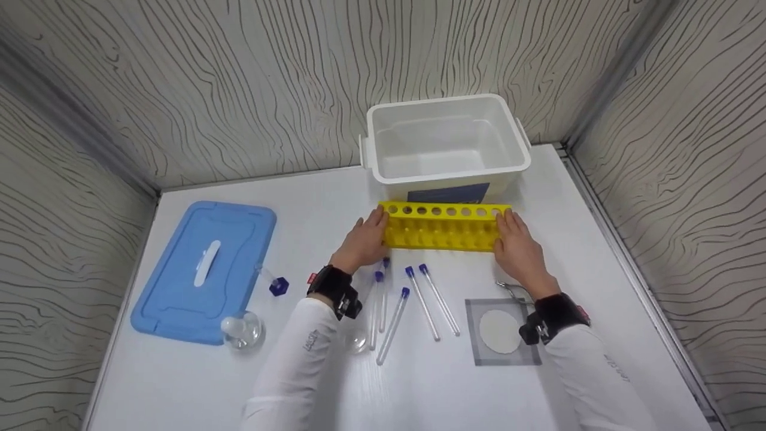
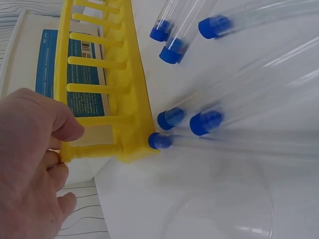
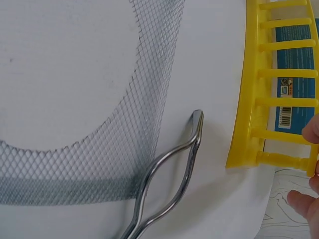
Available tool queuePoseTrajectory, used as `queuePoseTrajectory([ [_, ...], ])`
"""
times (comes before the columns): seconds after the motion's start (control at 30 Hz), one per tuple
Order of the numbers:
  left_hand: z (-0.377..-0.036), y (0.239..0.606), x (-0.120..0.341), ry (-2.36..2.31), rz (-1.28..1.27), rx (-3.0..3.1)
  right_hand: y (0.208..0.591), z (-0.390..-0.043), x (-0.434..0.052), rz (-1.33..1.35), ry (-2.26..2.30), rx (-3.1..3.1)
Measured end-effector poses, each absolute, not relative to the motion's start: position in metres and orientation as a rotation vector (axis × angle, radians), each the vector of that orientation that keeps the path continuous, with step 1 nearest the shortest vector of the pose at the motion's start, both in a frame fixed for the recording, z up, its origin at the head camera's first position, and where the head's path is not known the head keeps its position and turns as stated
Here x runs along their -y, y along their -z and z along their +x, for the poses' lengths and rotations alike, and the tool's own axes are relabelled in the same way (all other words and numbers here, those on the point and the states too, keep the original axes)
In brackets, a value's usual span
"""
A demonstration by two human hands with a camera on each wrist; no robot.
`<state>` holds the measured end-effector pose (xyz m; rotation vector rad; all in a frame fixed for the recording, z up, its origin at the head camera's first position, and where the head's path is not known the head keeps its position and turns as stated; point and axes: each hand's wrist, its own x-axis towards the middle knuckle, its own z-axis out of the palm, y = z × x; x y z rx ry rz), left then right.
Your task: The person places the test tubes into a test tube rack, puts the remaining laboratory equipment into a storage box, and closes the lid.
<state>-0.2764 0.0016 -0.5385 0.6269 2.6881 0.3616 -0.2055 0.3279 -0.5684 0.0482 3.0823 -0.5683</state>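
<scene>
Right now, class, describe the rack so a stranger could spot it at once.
Find the open white bin at the back of the table. In front of it, the rack sits between the left hand and right hand. Unlike the clear tubes nearby, it is yellow with round holes.

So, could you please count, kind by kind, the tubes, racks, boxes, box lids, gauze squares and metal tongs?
Blue-capped tubes: 6 (all caps show in the left wrist view)
Yellow rack: 1
White box: 1
Blue lid: 1
Gauze square: 1
Metal tongs: 1 pair
Total: 11
</scene>
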Motion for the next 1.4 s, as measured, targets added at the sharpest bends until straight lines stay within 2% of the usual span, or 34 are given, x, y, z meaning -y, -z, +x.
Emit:
queuePoseTrajectory([
  [0.63, -0.262, 0.544, 0.054, -0.443, 0.498, -2.77, 0.572, -0.223, -0.275, -0.103, 0.561, -3.073],
  [0.83, -0.256, 0.545, 0.067, -0.545, 0.39, -2.785, 0.568, -0.228, -0.259, -0.157, 0.539, -3.065],
  [1.4, -0.226, 0.553, 0.092, -0.606, 0.316, -2.843, 0.571, -0.225, -0.239, -0.269, 0.558, -3.045],
])
